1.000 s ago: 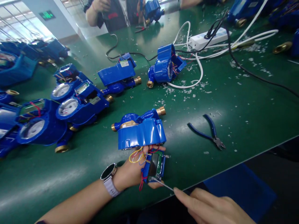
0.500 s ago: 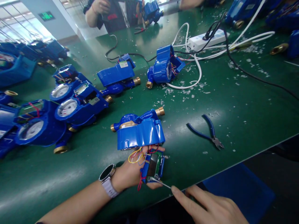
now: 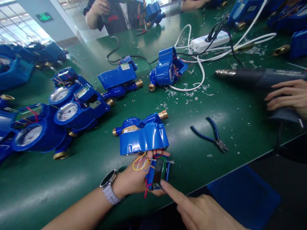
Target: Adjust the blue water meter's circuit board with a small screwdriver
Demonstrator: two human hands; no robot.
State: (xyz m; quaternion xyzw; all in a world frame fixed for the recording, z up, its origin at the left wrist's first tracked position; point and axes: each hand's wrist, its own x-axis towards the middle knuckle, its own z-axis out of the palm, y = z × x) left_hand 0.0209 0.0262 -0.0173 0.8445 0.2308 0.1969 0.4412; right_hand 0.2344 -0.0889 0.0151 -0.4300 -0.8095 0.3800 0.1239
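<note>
My left hand (image 3: 137, 174), with a watch on its wrist, is closed around a small blue housing (image 3: 150, 174) with a green circuit board and a dark display. Yellow, red and white wires (image 3: 140, 162) run from it toward a blue water meter (image 3: 144, 137) with brass ends, lying just beyond. A coil spring sticks out at the housing's right side. My right hand (image 3: 199, 209) has its index fingertip on the near end of the board, the other fingers curled below. A thin dark edge shows under that fingertip; what it is stays hidden.
Blue-handled cutters (image 3: 212, 135) lie to the right. Another person's hand (image 3: 287, 95) is at a heat gun (image 3: 254, 78) on the right. More meters (image 3: 69, 111) stand left and farther back. A white power strip (image 3: 209, 41), cables and plastic scraps lie behind.
My right hand has moved left and up, its fingertip now reaching the board. The pale thin strip between them is no longer visible. Another person's hand and a heat gun have appeared at right.
</note>
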